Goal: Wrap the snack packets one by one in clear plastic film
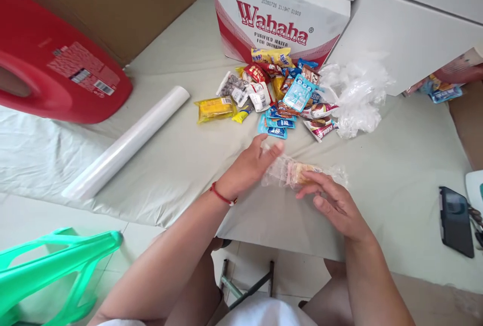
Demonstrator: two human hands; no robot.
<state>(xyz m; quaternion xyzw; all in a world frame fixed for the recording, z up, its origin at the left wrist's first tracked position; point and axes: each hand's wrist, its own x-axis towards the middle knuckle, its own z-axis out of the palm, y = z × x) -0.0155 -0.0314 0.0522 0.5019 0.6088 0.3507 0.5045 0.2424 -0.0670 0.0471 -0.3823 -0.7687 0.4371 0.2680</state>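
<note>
A clear plastic bag [277, 172] lies on the covered table in front of me, with a small pink-and-tan packaged snack [296, 172] in or under it; I cannot tell which. My left hand [251, 165] is at the bag's left end, thumb and fingers apart, gripping nothing I can see. Over the right part of the bag is my right hand [335, 202], its fingers stretched out and loosely spread, fingertips at the snack. Just beyond the left hand lie blue snack packets [277, 127], part of a pile of mixed wrapped snacks.
Behind the snack pile stands a Wahaha carton [279, 19], with crumpled clear plastic bags [358, 94] to the right. A plastic film roll [128, 145] and a red jug [64, 59] occupy the left. A dark phone [456, 221] rests far right; a green stool [64, 260] stands lower left.
</note>
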